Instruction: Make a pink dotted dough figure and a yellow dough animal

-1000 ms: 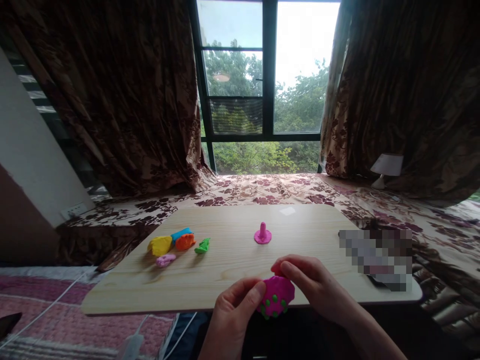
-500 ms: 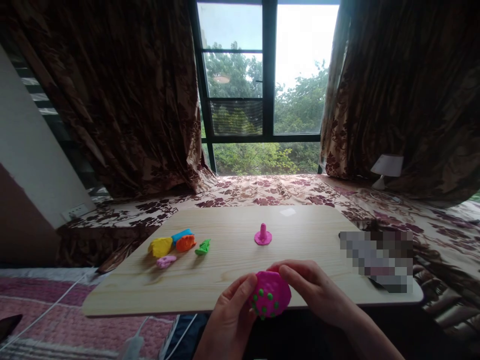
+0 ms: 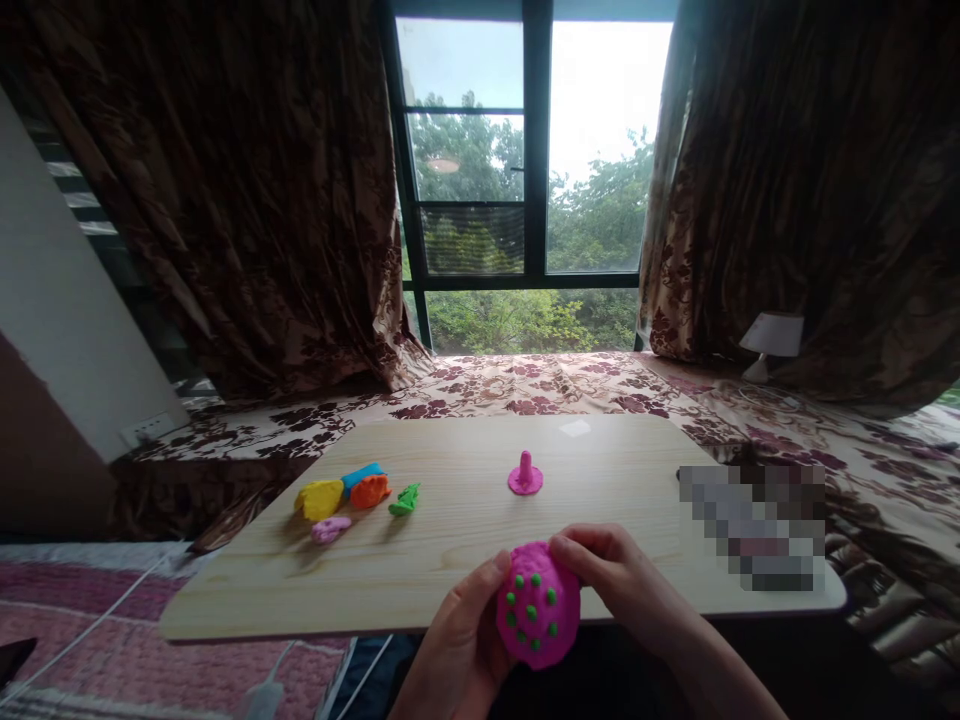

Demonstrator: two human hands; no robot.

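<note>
The left hand (image 3: 466,622) and the right hand (image 3: 619,568) are bare, with slender fingers (image 3: 592,540). The right forearm (image 3: 712,655) is bare too, slim and smoothly tapered. Low in the view, very dark cloth (image 3: 536,695) is probably the person's clothing, though deep shadow hides its cut.

Daylight from the window (image 3: 535,150), sky (image 3: 611,80) burnt white in its right pane (image 3: 600,215), lights the tabletop (image 3: 450,440) while the curtains (image 3: 262,200) are dim and one patch (image 3: 757,530) pixelated.
</note>
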